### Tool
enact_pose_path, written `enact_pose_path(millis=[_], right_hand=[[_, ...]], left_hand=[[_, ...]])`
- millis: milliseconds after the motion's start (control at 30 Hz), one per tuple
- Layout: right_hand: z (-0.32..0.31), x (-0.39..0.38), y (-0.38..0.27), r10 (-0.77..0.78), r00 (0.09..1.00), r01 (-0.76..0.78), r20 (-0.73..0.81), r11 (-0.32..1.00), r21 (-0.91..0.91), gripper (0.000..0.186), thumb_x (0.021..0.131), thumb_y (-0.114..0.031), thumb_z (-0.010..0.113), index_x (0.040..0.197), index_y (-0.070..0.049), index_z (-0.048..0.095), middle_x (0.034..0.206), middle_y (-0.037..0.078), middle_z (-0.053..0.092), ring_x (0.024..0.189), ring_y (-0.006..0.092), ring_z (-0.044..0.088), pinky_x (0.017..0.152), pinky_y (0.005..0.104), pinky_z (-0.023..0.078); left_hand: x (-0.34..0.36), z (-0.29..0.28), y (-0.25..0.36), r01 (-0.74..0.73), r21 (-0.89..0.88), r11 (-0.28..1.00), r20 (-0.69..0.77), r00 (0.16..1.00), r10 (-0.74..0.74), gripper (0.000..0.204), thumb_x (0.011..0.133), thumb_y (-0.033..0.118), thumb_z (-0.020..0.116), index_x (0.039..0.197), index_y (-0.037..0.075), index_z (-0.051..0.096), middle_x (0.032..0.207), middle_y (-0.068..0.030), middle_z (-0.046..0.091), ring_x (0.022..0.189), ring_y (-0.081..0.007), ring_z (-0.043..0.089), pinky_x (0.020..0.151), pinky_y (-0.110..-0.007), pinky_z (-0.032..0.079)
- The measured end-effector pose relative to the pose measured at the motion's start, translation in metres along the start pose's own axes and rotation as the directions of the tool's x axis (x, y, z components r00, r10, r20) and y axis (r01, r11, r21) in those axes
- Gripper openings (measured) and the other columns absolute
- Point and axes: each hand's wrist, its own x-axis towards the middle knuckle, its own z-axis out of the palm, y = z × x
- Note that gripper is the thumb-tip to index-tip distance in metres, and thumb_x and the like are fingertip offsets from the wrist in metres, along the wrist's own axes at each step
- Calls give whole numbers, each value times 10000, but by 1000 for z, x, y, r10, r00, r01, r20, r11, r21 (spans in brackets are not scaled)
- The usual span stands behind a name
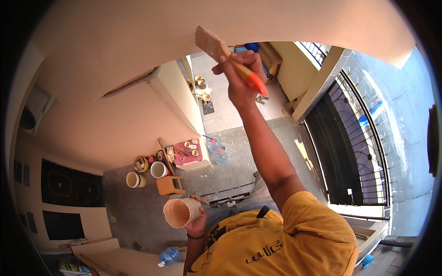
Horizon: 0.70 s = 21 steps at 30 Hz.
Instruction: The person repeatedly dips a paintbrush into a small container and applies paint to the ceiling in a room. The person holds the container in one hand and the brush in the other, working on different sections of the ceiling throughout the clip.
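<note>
Head view, seen from high above a grey speckled floor (pixel 239 170). The right hand (pixel 241 76) is raised and clenched around a flat paintbrush (pixel 225 50) with an orange-tipped handle, its bristles held against the peach-coloured ceiling (pixel 138 41). The left hand (pixel 199 220) is closed around a paint-smeared cup (pixel 180 211), held low near the yellow shirt (pixel 294 239). Far below, paint buckets (pixel 159 169), an orange stool (pixel 169 185) and blue water bottles (pixel 217 152) are set beside the wall; a black iron grille (pixel 354 138) bounds the right side.
</note>
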Motion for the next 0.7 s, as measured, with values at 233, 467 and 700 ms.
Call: enact_pose_path(millis=[233,467,700], right_hand=[[-104,36,-16,-285,930,184,-231,907,-378,242,935,6,729,982,-36,495,917,110,625,700,214,728,608,301,602],[-71,17,9,-409,814,568,412,409,-715,177,812,-28,785,826,-61,611,879,129,611,720,279,659,570,360,526],[-60,5,-2,-468,863,486,190,669,-562,236,825,0,802,895,-42,579,892,124,641,714,235,695,581,323,565]], left_hand=[[20,14,-18,87,33,996,33,996,-88,486,949,343,704,1395,188,588,1428,-124,523,1363,-329,451,975,-506,539],[40,7,-24,190,43,981,4,982,-191,501,950,331,704,1412,195,566,1414,-124,531,1334,-329,467,972,-503,542],[41,4,-21,238,41,970,8,971,-239,489,960,325,688,1416,205,557,1422,-108,523,1338,-326,459,982,-514,540]])
